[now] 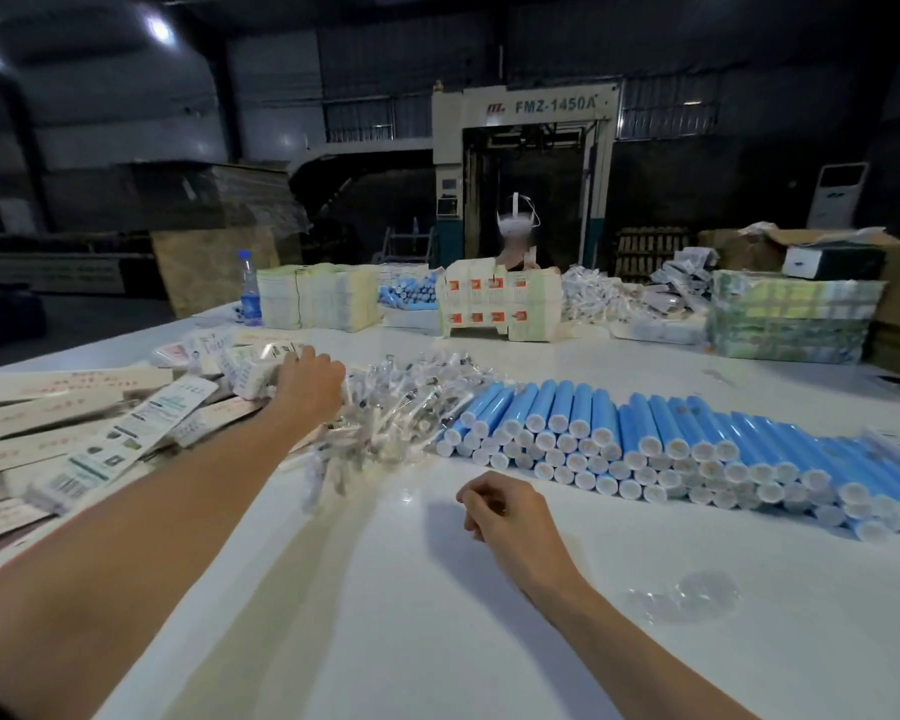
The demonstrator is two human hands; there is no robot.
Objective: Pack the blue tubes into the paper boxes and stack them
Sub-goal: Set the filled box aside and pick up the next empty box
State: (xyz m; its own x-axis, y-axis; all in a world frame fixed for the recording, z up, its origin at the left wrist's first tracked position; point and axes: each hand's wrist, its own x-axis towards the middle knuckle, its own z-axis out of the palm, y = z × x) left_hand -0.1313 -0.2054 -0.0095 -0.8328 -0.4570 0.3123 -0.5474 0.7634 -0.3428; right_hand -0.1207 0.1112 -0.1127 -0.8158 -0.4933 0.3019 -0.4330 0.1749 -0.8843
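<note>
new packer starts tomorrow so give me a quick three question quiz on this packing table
1. True or false: the right hand holds one of the blue plastic tubes with white caps.
2. Fill in: the heap of small clear plastic packets lies between the flat printed paper boxes and the ____.
3. What is the left hand reaching? A) the paper boxes B) the clear packets C) the blue tubes

Key: 1 false, its fingers are loosely curled and hold nothing; 2 blue tubes; 3 A
</note>
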